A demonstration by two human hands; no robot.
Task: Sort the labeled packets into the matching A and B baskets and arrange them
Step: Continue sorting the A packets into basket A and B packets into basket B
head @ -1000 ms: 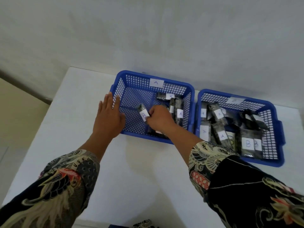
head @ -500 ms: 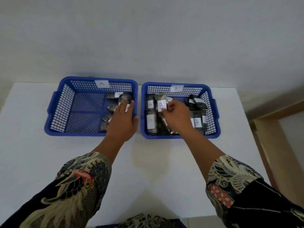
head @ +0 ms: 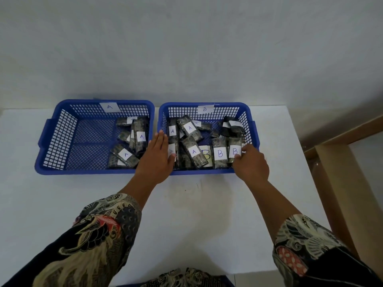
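Head view, layout: two blue mesh baskets sit side by side on a white table (head: 186,204), basket A (head: 51,154) on the person's left and basket B (head: 251,129) on the right, their inner walls just beside each other.
Head view, right hand: the right hand (head: 251,166) reaches over the near right corner of basket B and pinches a B-labelled packet (head: 234,150) between thumb and fingertips.
Head view, packet axis: that packet stands roughly upright in the picture, its long axis running from the near wall toward the far wall, just beside another B packet (head: 219,154) lying the same way.
Head view, left hand: the left hand (head: 157,158) is flat with straight fingers, holding nothing, resting over the two baskets' adjoining walls.
Head view, misplaced packets: several A-labelled packets (head: 189,129) lie in the left half of basket B, pointing at mixed angles, just right of the left fingertips.
Head view, nearer hand: the left hand is plainly closer to these A packets; basket A lies directly to their left.
Head view, basket A contents: a few A packets (head: 141,136) are bunched at its right end.
Judgement: sorting looks partly done; the A packets probably go leftward next.
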